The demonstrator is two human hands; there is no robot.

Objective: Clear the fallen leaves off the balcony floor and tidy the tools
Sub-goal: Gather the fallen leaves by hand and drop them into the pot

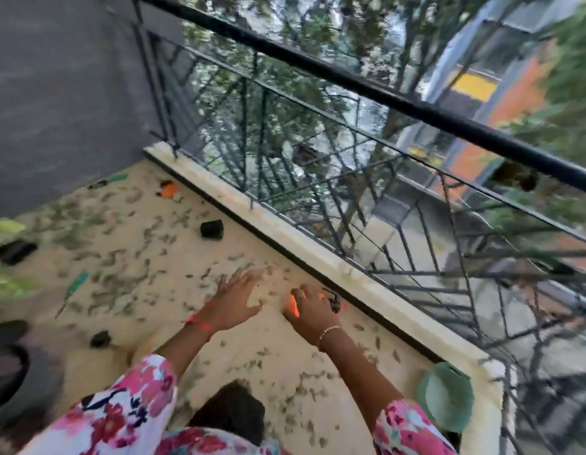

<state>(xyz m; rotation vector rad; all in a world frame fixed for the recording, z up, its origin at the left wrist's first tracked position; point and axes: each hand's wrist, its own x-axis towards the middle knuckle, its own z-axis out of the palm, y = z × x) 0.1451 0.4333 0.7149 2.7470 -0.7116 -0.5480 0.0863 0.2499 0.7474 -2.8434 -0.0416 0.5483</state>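
Observation:
Small green-brown fallen leaves [121, 257] lie scattered over the cream balcony floor [173, 326]. My left hand [234, 298] is stretched out flat over the floor with fingers spread, holding nothing. My right hand [309, 311] grips an orange-handled tool [293, 305] with a dark head, close to the raised kerb. Another orange tool [169, 189] lies far left by the kerb. A green-handled tool [75, 285] lies on the floor at left, and another green-handled tool [109, 180] rests near the wall. The picture is blurred.
A black railing [350, 83] with a cream kerb [317, 254] bounds the right side. A grey wall [61, 93] closes the far left. Small black pots [212, 229] [15, 251] [100, 339] stand on the floor. A green round object [447, 395] sits at the near corner.

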